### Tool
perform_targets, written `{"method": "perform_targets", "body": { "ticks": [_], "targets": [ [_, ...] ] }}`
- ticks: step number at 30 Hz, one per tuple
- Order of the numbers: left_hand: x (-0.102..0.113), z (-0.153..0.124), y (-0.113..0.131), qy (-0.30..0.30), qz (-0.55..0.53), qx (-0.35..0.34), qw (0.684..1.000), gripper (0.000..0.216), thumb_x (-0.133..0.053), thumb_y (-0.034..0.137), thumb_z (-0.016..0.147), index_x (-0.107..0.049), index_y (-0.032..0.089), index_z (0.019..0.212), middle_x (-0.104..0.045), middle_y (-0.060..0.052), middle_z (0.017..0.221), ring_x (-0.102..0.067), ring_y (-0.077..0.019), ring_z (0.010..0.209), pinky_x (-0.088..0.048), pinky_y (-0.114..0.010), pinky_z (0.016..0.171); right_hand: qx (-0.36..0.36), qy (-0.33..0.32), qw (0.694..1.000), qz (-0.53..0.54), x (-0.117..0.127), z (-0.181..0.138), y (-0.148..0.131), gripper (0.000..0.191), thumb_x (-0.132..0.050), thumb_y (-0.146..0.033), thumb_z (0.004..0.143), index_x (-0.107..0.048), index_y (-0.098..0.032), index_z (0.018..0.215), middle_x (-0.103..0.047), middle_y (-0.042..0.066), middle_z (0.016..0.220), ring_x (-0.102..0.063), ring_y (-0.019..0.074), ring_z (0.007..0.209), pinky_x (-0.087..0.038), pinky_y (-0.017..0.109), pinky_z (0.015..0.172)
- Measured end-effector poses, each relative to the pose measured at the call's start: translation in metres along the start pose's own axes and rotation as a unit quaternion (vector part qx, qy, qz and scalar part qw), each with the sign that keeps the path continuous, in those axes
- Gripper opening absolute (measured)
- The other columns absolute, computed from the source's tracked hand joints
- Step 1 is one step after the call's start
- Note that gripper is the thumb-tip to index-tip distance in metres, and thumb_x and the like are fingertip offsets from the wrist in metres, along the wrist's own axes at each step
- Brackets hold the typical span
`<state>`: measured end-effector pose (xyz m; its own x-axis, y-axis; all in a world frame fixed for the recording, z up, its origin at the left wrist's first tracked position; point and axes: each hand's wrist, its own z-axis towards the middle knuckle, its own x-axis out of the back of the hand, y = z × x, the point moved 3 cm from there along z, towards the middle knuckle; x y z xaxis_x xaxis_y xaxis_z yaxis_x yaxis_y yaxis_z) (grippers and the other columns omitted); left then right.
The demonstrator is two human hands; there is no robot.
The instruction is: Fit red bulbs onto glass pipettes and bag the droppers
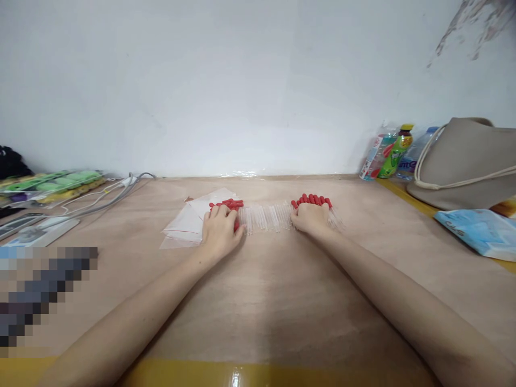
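Nearest of all is a glossy yellow strip (201,373) along the front edge of the desk (262,301), with both bare forearms reaching out across the pale wood. At mid-desk the left hand (220,231) and the right hand (310,217) lie palm down and apart. Each has its fingers laid flat over one end of a row and is clamped on nothing that I can see.

The row is made of thin clear tubes (266,217) lying side by side between the hands, in the middle of the desk. Red caps (312,200) peep out just beyond the fingertips on both sides.

My read is that these are very light, stiff little pieces, smooth and ready to roll or scatter. They look slim enough to bend or crack under a hard press. A gentle flat palm would herd them, and a pinch at the capped end looks the surest hold on a single one.

Under and left of the left hand is a fan of clear bags (181,226), flimsy and slippery by the look of them.

Further right there's a blue packet (479,231), whose print is too blurred to read, and then a beige bag (463,161). On the far left sit green trays (52,183) and grey cables (113,194). Against the white wall (242,80) on the right stand several bottles (397,144). Their labels are bright red and green, but the lettering is too small to make out.
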<state>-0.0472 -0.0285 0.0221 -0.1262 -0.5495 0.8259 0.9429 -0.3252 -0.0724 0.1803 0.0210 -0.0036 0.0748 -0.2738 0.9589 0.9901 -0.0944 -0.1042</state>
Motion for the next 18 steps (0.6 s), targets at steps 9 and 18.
{"method": "perform_targets", "body": {
  "ticks": [9, 18],
  "targets": [
    [-0.002, 0.004, -0.007, -0.047, 0.085, 0.004, 0.995, 0.027, -0.052, 0.040, 0.076, -0.065, 0.016, 0.074, -0.055, -0.013, 0.088, -0.045, -0.0289, 0.091, -0.032, -0.040, 0.074, -0.021, -0.011, 1.000, 0.019, -0.004, 0.003, 0.001, 0.026, -0.044, -0.030, 0.075, -0.060, -0.014, 0.061, -0.060, 0.012, 0.074, -0.051, 0.0295, 0.090, -0.024, 0.041, 0.076],
    [-0.004, 0.002, -0.007, -0.045, 0.093, -0.022, 0.994, 0.023, -0.050, 0.032, 0.076, -0.065, 0.015, 0.084, -0.055, -0.013, 0.091, -0.045, -0.0288, 0.092, -0.032, -0.039, 0.071, 0.016, 0.071, 0.997, 0.030, 0.010, -0.013, -0.003, 0.032, -0.036, -0.029, 0.083, -0.059, -0.014, 0.067, -0.061, 0.010, 0.067, -0.054, 0.0232, 0.069, -0.023, 0.037, 0.069]
  ]
}}
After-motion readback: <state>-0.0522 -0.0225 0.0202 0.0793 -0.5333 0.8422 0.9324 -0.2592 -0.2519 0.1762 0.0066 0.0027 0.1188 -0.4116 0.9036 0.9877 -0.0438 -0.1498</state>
